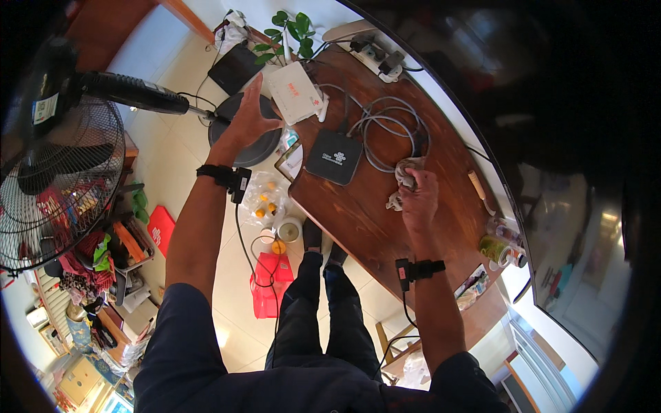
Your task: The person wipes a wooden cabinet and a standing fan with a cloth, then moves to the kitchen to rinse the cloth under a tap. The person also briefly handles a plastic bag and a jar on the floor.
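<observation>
My right hand (420,201) is closed round a crumpled greyish cloth (409,165) and presses it to the dark wooden tabletop (358,210). Just beyond it lies a loop of grey cable (372,157). With fingers stretched and thumb apart, my left hand (249,122) hangs empty past the table's left edge, close to a white router (292,95). Between the two hands a flat black set-top box (333,157) sits on the table. Both wrists wear black straps with small modules and wires.
A black standing fan (58,155) is at the left, its pole reaching a round base (260,148). A large dark screen (551,124) borders the table's right side. Bottles (500,252), a wooden-handled tool (476,186), a power strip (377,63) and a plant (296,29) lie along the edges. A red bag (268,292) is on the floor.
</observation>
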`<state>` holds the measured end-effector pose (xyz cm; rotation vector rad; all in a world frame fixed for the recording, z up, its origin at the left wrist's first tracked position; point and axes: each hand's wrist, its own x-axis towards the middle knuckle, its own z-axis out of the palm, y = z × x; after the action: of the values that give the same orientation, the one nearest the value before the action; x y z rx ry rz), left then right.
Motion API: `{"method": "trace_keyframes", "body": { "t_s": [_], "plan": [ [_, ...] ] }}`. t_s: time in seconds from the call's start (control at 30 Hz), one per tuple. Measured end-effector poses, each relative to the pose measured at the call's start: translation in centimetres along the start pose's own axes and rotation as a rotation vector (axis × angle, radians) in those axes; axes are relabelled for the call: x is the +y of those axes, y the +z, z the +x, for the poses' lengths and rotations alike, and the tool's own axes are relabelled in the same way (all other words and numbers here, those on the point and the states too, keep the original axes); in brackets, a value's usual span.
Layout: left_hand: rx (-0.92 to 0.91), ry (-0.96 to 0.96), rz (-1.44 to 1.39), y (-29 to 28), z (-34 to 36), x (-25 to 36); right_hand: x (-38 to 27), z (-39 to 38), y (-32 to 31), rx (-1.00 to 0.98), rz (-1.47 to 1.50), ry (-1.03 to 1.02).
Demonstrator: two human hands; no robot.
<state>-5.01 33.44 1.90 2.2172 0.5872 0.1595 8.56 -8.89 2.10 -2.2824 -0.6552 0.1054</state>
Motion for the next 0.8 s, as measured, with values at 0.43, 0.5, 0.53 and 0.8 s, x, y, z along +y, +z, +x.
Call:
{"method": "trace_keyframes", "body": {
  "t_s": [0.43,0.5,0.53,0.8],
  "plan": [
    [0.107,0.097,0.089,1.7,-0.2,1.9,-1.4,0.1,0.0,-0.006,-0.115,0.069],
    [0.146,0.099,0.106,2.7,-0.5,2.7,-1.5,0.1,0.2,0.0,-0.151,0.079],
    [0.159,0.087,0.112,3.1,-0.6,3.1,-1.4,0.3,0.3,-0.01,-0.164,0.107],
    [0.372,0.103,0.22,5.2,-3.6,3.5,1.2,3.5,0.6,0.002,-0.061,0.183]
  ]
}}
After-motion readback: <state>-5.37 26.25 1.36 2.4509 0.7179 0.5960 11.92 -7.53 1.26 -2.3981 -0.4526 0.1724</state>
